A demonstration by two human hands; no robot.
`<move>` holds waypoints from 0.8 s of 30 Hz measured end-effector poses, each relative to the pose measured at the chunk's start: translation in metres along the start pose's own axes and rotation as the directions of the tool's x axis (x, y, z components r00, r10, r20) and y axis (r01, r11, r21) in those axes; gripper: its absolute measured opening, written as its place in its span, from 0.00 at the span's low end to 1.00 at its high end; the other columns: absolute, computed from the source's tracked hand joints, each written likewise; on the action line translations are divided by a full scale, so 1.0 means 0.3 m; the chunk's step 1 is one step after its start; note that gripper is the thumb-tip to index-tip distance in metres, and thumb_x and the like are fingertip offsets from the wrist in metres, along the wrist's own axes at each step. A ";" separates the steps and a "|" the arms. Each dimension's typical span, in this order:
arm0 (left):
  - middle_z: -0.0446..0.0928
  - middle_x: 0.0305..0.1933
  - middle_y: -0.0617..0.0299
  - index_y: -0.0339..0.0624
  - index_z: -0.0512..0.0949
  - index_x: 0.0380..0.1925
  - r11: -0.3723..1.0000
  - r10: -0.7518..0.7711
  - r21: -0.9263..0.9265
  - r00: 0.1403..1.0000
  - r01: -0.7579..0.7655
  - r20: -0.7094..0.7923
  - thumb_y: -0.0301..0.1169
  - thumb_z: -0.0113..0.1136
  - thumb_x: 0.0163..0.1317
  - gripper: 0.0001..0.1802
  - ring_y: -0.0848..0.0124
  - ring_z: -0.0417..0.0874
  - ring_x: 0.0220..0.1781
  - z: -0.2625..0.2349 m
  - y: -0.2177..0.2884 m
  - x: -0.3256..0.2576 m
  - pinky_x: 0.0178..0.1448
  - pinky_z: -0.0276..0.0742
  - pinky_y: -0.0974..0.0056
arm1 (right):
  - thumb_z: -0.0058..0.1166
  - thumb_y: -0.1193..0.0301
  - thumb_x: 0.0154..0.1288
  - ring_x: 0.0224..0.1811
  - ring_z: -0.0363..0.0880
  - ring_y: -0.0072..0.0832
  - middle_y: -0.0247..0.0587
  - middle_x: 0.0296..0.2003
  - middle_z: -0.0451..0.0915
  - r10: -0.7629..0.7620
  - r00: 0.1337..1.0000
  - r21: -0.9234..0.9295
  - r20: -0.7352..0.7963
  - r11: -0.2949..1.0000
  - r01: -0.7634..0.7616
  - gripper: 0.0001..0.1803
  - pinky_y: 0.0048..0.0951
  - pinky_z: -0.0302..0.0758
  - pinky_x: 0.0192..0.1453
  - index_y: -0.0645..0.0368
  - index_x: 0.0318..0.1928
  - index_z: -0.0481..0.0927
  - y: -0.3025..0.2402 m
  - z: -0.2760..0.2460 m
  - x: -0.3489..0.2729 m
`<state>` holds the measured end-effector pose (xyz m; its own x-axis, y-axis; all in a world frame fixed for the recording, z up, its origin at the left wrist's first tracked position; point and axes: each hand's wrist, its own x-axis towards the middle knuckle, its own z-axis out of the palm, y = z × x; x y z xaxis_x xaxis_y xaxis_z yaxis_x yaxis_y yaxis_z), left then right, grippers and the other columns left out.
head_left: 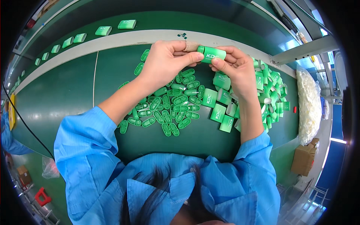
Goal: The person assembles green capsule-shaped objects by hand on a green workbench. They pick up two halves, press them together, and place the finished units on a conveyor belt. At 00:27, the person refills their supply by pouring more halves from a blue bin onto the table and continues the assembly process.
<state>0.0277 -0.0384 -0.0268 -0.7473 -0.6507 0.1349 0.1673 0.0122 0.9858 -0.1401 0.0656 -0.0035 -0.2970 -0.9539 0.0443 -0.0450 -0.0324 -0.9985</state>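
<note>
Both hands raised over the smooth dark green worktop (71,90), meeting at its far edge. Right hand (237,66): thumb on the near face, fingers behind, pinching a light green sleeve (215,54), a flattened tube with rounded sides, glossy, white print toward the viewer. Left hand (163,62): thumb and forefinger pinching the darker green insert (201,49) at the sleeve's left end; a woven-looking tan bandage (191,45) wraps a finger. Insert appears partly inside the sleeve; depth hard to judge, fingertips cover the join.

Below the left hand: loose heap of oval pieces (180,99), shiny green plastic, raised rims, some clear-topped. Below and right of the right hand: pile of empty sleeves (227,123), hollow oval ends showing pale interiors. Beyond the pale border strip (75,50), spaced green units (126,24) lie in a row. Far right: crinkled translucent bag (308,107), whitish contents.
</note>
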 end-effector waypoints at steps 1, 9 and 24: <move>0.80 0.38 0.58 0.30 0.78 0.43 1.000 0.004 0.002 1.000 -0.004 0.006 0.28 0.62 0.58 0.15 0.76 0.80 0.38 0.000 0.000 0.000 0.44 0.78 0.72 | 0.60 0.79 0.55 0.33 0.79 0.22 0.43 0.35 0.81 -0.004 1.000 -0.008 -0.005 1.000 0.003 0.16 0.21 0.77 0.40 0.70 0.45 0.75 0.004 -0.002 -0.004; 0.80 0.40 0.58 0.31 0.77 0.45 0.978 0.027 0.208 1.000 -0.028 0.005 0.27 0.61 0.58 0.16 0.76 0.80 0.39 -0.004 0.018 -0.003 0.46 0.77 0.72 | 0.60 0.81 0.54 0.37 0.80 0.24 0.45 0.37 0.81 -0.100 0.995 -0.066 -0.024 0.993 0.098 0.16 0.22 0.77 0.44 0.70 0.44 0.75 -0.002 0.009 -0.013; 0.79 0.28 0.49 0.29 0.71 0.49 0.708 0.405 0.643 0.914 -0.292 -0.032 0.26 0.50 0.64 0.15 0.65 0.84 0.31 0.079 0.004 -0.061 0.33 0.78 0.66 | 0.62 0.79 0.52 0.36 0.82 0.25 0.44 0.33 0.82 -0.365 0.927 -0.458 -0.085 0.841 0.289 0.15 0.22 0.80 0.40 0.69 0.42 0.77 -0.004 0.064 -0.045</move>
<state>0.0263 -0.0083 -0.0258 -0.5942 -0.6140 0.5195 -0.0770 0.6863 0.7232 -0.1176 0.0726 -0.0034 -0.3399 -0.8471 0.4086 -0.5607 -0.1663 -0.8112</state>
